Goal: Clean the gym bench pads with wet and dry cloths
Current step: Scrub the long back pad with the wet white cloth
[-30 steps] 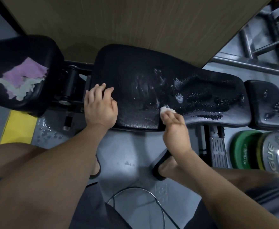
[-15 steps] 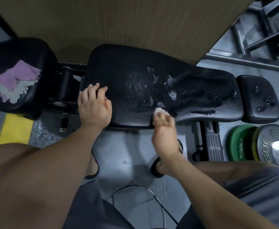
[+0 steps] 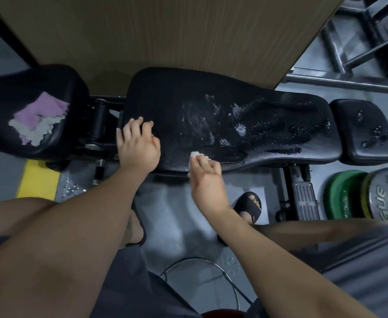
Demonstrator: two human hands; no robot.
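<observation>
The long black bench pad (image 3: 211, 99) lies across the middle, wet with droplets and smears on its right half. My left hand (image 3: 139, 145) rests flat on the pad's left near corner, fingers spread. At the pad's near edge my right hand (image 3: 205, 175) presses a small white cloth (image 3: 195, 154) down; most of the cloth is hidden under the fingers. A smaller black pad (image 3: 364, 131) at the right end also carries water drops. On the black seat pad (image 3: 27, 88) at the left lie purple and white folded cloths (image 3: 39, 120).
A wooden panel (image 3: 165, 31) stands behind the bench. Green and grey weight plates (image 3: 367, 198) lean on the floor at the right, beside the bench's foot. A metal rack frame (image 3: 360, 42) fills the top right. A cable loops on the grey floor between my sandalled feet.
My right hand has slid the white cloth leftward along the pad's near edge. My left hand stays on the pad's left corner. The view has shifted slightly.
</observation>
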